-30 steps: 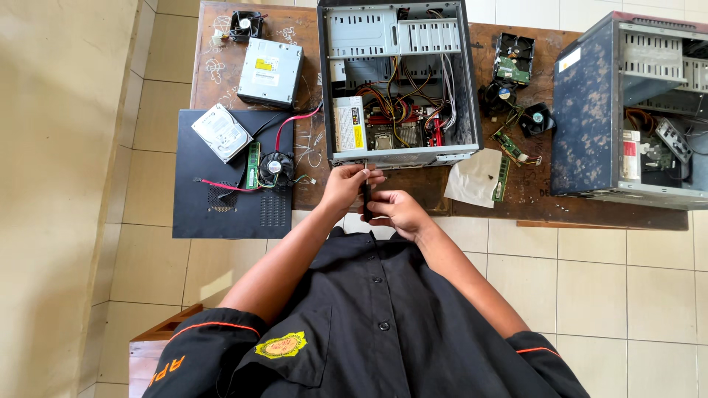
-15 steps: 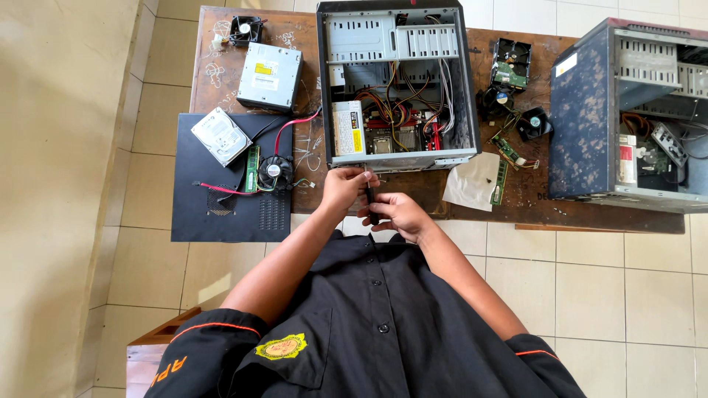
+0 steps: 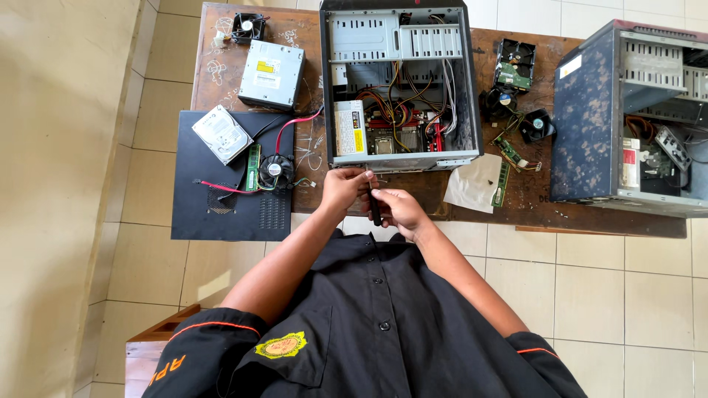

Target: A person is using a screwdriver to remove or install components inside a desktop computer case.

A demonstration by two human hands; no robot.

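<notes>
Here both hands grip one dark screwdriver: the left hand pinches its top, the right hand steadies the handle. It sits upright before the open computer case on the counter.

Both forearms forward, left hand and right hand together, fingers curled.

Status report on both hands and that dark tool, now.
Left hand and right hand both gripping the dark slim tool at table edge. Open computer case just ahead. Nothing between hands and case.
</notes>
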